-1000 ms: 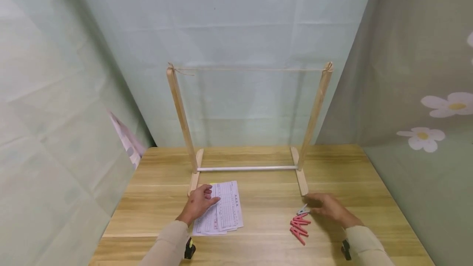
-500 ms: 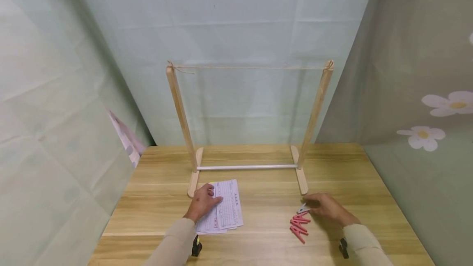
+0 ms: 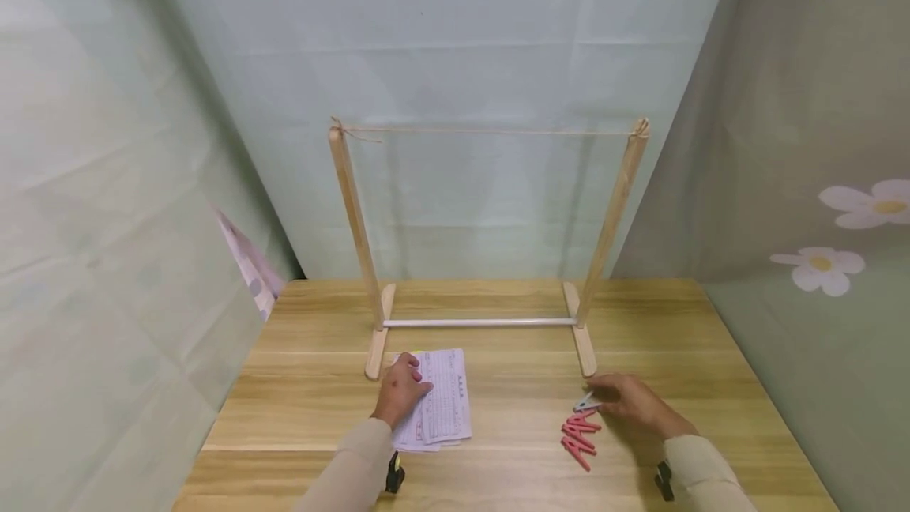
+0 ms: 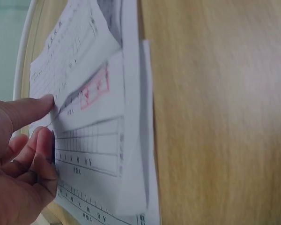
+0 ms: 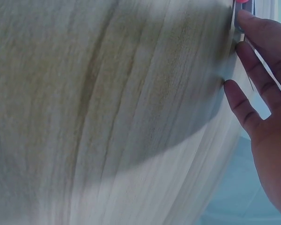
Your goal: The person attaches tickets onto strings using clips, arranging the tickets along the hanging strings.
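Note:
Printed paper sheets [image 3: 448,401] lie in a loose stack at the left front of the table. My left hand [image 3: 402,390] is over their left side. In the left wrist view its thumb and curled fingers [image 4: 46,140] pinch the edge of the top sheet [image 4: 79,51], which bows up off the one below, where a red stamp shows. On the right, my right hand [image 3: 633,401] has thumb and forefinger at the ends of a pale grey clothespin [image 3: 586,401], seemingly pinching it; the right wrist view shows only its edge. Several red clothespins [image 3: 579,439] lie in front of it.
A wooden frame [image 3: 354,220] stands behind the hands, with a string [image 3: 490,131] tied across its top and a white rod [image 3: 479,322] near its base. Its right foot [image 3: 584,350] lies just beyond my right fingertips. Cloth walls [image 3: 490,204] surround the table [image 3: 519,480].
My left hand has shifted a little to the right over the papers. My right hand has closed in slightly around the grey clothespin. The red clothespins stay where they were.

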The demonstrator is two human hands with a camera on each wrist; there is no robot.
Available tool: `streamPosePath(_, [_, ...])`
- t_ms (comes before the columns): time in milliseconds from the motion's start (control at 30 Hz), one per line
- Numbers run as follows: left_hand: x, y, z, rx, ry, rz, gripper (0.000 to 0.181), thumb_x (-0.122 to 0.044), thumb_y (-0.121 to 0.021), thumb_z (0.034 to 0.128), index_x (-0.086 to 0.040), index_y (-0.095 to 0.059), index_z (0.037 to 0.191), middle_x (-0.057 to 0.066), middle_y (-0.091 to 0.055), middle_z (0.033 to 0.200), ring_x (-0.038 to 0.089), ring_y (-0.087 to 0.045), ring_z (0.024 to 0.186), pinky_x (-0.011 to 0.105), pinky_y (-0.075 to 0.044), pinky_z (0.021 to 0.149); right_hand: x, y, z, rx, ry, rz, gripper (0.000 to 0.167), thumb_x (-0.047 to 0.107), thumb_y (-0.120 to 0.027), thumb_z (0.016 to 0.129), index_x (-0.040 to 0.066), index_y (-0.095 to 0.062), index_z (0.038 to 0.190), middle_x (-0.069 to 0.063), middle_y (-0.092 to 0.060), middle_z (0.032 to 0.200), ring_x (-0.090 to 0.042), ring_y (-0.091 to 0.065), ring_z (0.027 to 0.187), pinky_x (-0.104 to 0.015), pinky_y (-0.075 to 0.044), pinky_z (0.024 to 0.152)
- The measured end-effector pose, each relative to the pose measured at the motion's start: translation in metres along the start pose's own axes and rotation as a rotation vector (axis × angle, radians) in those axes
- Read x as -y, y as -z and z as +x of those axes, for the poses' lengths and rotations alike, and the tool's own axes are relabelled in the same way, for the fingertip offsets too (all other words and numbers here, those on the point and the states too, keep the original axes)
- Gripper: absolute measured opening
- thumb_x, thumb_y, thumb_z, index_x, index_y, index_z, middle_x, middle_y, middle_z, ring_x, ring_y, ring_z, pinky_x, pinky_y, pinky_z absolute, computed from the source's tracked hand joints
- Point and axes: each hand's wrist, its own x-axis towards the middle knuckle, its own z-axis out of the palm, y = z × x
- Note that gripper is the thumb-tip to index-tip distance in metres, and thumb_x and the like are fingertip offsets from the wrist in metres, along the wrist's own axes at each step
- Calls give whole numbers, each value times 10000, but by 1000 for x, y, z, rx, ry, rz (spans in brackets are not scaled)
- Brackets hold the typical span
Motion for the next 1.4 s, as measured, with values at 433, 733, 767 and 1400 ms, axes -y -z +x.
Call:
streamPosePath(433, [-12,-16,-6,-96,82,30,558,-122,-919,691,27,-519,1051,152,-571,907,286,-550,820,452,-490,747,2,2,-5,-14,-69,63,401,22,-780,796,-39,-677,1178,-147,-715,1120,-400,-645,1072,-553,-493,922])
streamPosePath(733, [-19,-20,-6,-111,143,-3,641,-22,-896,678,33,-465,1149,230,-563,985,366,-580,885,520,-503,823,5,3,-5,4,-98,146,389,-42,-744,822,-75,-655,1200,-219,-693,1142,-451,-636,1076,-503,-528,884])
streamPosePath(767, [-19,-20,-6,-109,146,-13,650,-10,-888,683,37,-454,1164,238,-561,992,375,-581,891,526,-502,829,6,4,-5,7,-102,161,387,-53,-738,825,-83,-651,1200,-237,-685,1146,-461,-634,1072,-494,-535,873])
streamPosePath(1400, [-11,-6,-5,-173,2,-58,91,69,-702,810,20,-640,856,91,-639,756,238,-605,724,395,-510,671,15,17,-2,-30,-104,132,350,2,-720,880,-73,-646,1213,-169,-708,1118,-373,-660,1030,-486,-553,844])
